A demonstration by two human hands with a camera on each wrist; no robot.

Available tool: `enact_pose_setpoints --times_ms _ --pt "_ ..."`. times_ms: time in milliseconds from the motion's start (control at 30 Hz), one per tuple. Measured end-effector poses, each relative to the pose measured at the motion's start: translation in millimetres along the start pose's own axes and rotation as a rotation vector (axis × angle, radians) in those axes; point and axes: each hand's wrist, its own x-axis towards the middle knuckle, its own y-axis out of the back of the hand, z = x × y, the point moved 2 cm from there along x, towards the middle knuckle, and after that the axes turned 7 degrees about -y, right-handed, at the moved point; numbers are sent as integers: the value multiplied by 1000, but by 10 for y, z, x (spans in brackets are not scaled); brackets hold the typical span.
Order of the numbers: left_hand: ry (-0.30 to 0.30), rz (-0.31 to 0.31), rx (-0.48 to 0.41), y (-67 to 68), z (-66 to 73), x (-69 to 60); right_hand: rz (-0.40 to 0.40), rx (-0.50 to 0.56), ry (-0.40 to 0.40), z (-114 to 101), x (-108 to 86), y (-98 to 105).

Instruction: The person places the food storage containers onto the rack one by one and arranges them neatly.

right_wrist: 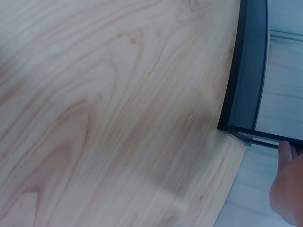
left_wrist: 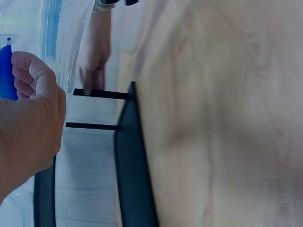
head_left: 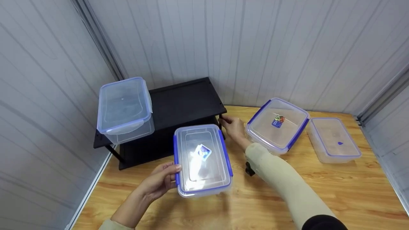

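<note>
My left hand (head_left: 159, 180) grips the left side of a clear plastic food container (head_left: 199, 174) with blue side clips, held above the table. A label shows on its lid. In the left wrist view the left hand (left_wrist: 35, 99) pinches it by a blue clip (left_wrist: 6, 73). My right hand (head_left: 235, 129) holds a right-end post of a black two-tier shelf (head_left: 185, 100). Part of that hand (right_wrist: 289, 184) shows at the post in the right wrist view. A larger clear container (head_left: 123, 99) stands on the shelf's top tier, at the left end.
Right of the shelf, a labelled container (head_left: 276, 124) with dark blue clips and a smaller lidded one (head_left: 335, 137) sit on the wooden table (head_left: 361, 191). Pale panel walls (head_left: 255, 48) rise behind and at both sides. A small black object (head_left: 250, 169) shows beneath the right sleeve.
</note>
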Motion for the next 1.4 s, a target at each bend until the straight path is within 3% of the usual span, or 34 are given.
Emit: enact_pose_setpoints --times_ms 267,767,1167,1400 --pt "-53 -19 -14 -89 239 0 -9 14 -29 -18 14 0" --pt "-162 78 -68 -170 724 160 29 4 31 -10 29 1" --pt "-195 252 -149 -147 914 563 36 -40 37 -24 0 24" --pt "-194 308 -241 -127 948 778 42 -59 9 -22 -14 30"
